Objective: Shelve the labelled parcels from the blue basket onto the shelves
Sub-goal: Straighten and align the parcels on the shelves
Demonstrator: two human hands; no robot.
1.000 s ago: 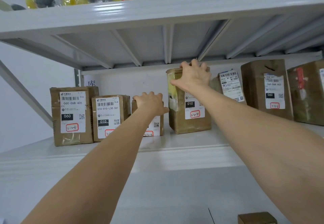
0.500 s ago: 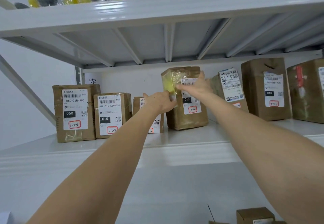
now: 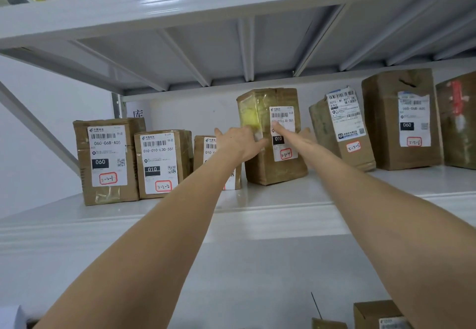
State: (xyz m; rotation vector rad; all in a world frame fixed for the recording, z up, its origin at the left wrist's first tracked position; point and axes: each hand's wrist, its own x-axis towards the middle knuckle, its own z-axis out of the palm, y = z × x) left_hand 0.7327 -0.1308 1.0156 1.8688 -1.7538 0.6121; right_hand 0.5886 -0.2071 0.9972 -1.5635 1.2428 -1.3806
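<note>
Uncurled right hand (image 3: 293, 134) since prev frame, fingers flat on tall parcel (image 3: 273, 170) label (image 3: 286, 152); left hand (image 3: 238, 143) fingers relaxed, touching its left edge, upright on shelf (image 3: 270, 196).

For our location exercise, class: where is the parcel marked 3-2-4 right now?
Head view: the 3-2-4 parcel stands on the shelf, right of the small half-hidden parcel and left of the tilted 3-2-5 parcel.

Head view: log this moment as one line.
parcel 3-2-4: standing on shelf | left hand: touches its left edge | right hand: presses its label, fingers straight
</note>
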